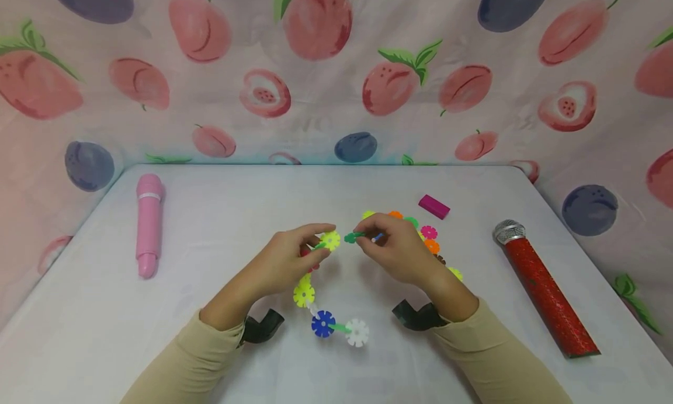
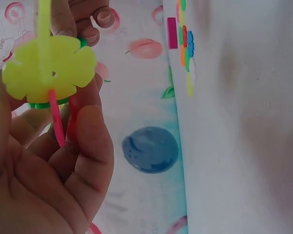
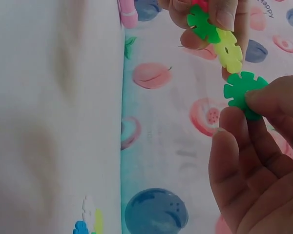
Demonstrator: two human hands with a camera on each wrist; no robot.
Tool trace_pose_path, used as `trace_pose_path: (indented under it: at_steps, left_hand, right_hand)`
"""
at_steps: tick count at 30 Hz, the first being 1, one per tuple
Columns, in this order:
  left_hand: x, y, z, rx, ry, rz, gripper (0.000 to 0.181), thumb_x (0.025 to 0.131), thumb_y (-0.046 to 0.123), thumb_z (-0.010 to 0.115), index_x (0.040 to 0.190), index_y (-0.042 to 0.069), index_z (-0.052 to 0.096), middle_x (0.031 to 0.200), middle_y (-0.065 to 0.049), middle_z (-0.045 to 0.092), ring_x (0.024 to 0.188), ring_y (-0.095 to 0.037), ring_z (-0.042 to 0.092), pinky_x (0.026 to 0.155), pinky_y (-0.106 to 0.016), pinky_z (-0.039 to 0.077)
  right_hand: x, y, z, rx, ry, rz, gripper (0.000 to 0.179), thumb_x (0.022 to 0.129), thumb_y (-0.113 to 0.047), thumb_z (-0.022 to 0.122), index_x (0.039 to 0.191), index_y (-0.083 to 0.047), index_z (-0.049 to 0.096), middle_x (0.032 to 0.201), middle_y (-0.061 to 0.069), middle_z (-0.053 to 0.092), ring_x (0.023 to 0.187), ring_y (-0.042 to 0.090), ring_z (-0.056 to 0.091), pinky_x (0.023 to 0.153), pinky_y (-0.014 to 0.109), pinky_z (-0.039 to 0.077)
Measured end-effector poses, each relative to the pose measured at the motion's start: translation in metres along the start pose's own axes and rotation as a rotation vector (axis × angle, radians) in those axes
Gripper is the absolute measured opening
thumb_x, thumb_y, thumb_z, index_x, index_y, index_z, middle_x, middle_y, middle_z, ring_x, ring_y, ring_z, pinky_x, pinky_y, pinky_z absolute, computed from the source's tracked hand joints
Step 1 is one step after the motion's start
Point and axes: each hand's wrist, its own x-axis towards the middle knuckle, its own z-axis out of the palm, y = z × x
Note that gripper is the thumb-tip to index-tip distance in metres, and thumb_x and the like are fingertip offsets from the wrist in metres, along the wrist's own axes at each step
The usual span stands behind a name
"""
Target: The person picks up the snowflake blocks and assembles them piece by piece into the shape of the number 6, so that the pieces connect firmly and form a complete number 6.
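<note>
My left hand [image 1: 286,258] pinches a chain of notched, flower-shaped plastic discs near its end. A yellow disc [image 1: 330,240] sticks out past the fingertips, with a green disc [image 3: 202,24] joined behind it. Lower down, the chain runs through another yellow disc [image 1: 304,295] and a blue disc [image 1: 323,323] to a white disc [image 1: 357,332]. Between thumb and fingers, my right hand [image 1: 396,246] holds a single green disc [image 3: 244,92], a small gap away from the yellow one. Fingers hide part of the chain.
Beyond and beside my right hand lie more discs, among them a pink disc [image 1: 429,232] and an orange disc [image 1: 432,246]. A magenta block [image 1: 434,206] sits behind. A pink microphone-shaped toy [image 1: 149,223] lies left, a red microphone [image 1: 547,293] right.
</note>
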Motion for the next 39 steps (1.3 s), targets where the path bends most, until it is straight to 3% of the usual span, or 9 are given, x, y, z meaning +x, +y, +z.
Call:
trace_pose_path:
  at_steps: [8, 18, 28, 39]
  left_hand:
    - [-0.0010, 0.0026, 0.0010, -0.001, -0.020, 0.008, 0.046, 0.097, 0.014, 0.069, 0.141, 0.015, 0.058, 0.112, -0.011, 0.066, 0.077, -0.022, 0.067, 0.061, -0.029, 0.054]
    - [-0.0014, 0.0016, 0.0015, 0.019, -0.002, 0.019, 0.048, 0.096, 0.016, 0.069, 0.142, 0.014, 0.056, 0.112, -0.011, 0.067, 0.071, -0.012, 0.063, 0.059, -0.030, 0.054]
    - [-0.0022, 0.0046, 0.0017, 0.020, 0.022, 0.041, 0.044, 0.096, 0.013, 0.069, 0.139, 0.009, 0.059, 0.109, -0.013, 0.068, 0.068, -0.011, 0.062, 0.058, -0.029, 0.052]
    - [-0.0023, 0.0051, 0.0030, 0.026, 0.027, 0.048, 0.044, 0.095, 0.013, 0.069, 0.138, 0.007, 0.059, 0.105, -0.011, 0.068, 0.067, -0.011, 0.061, 0.059, -0.029, 0.053]
  right_hand:
    - [-0.0010, -0.0006, 0.0023, -0.010, 0.010, -0.041, 0.015, 0.090, 0.002, 0.070, 0.104, -0.004, 0.070, 0.097, 0.002, 0.069, 0.089, 0.018, 0.066, 0.075, 0.034, 0.057]
    - [-0.0017, -0.0010, 0.0019, -0.009, -0.001, -0.057, 0.016, 0.089, 0.004, 0.069, 0.103, -0.004, 0.070, 0.097, 0.002, 0.068, 0.088, 0.018, 0.066, 0.077, 0.038, 0.057]
    - [-0.0023, -0.0014, 0.0060, -0.023, 0.037, -0.129, 0.016, 0.087, 0.004, 0.072, 0.101, -0.004, 0.071, 0.093, 0.001, 0.067, 0.082, 0.013, 0.065, 0.077, 0.032, 0.057]
    - [-0.0020, -0.0026, 0.0100, -0.030, 0.046, -0.170, 0.015, 0.087, 0.006, 0.070, 0.099, -0.003, 0.071, 0.093, 0.009, 0.068, 0.083, 0.018, 0.065, 0.073, 0.033, 0.058]
